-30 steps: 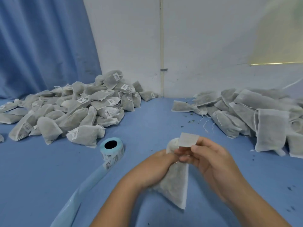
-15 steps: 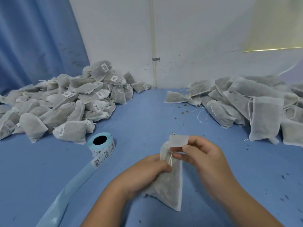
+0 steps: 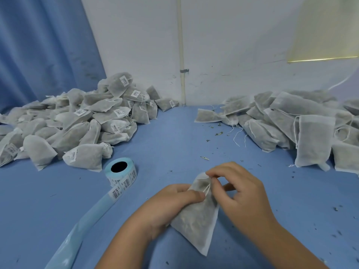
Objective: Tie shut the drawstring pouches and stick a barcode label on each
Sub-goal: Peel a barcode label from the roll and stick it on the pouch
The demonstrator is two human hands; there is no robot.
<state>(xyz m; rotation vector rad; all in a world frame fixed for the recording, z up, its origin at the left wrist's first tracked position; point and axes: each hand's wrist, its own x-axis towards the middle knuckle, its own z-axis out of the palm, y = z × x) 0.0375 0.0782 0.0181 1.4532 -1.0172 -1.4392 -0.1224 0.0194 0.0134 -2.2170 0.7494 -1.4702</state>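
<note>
Tying step, I'd say. The left hand [image 3: 174,200] grips the neck of the filled drawstring pouch [image 3: 196,224] down at 6 o'clock, and the right hand [image 3: 239,193] pinches its white drawstring [image 3: 207,189]. Can't see a label on it. Next up is probably a snug knot, then a sticker off the barcode label roll [image 3: 121,171] at 8 o'clock.

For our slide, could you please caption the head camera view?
Left hand grips a pouch while the right hand pinches its drawstring, between a labelled pile, a label roll and an unlabelled pile.
</note>
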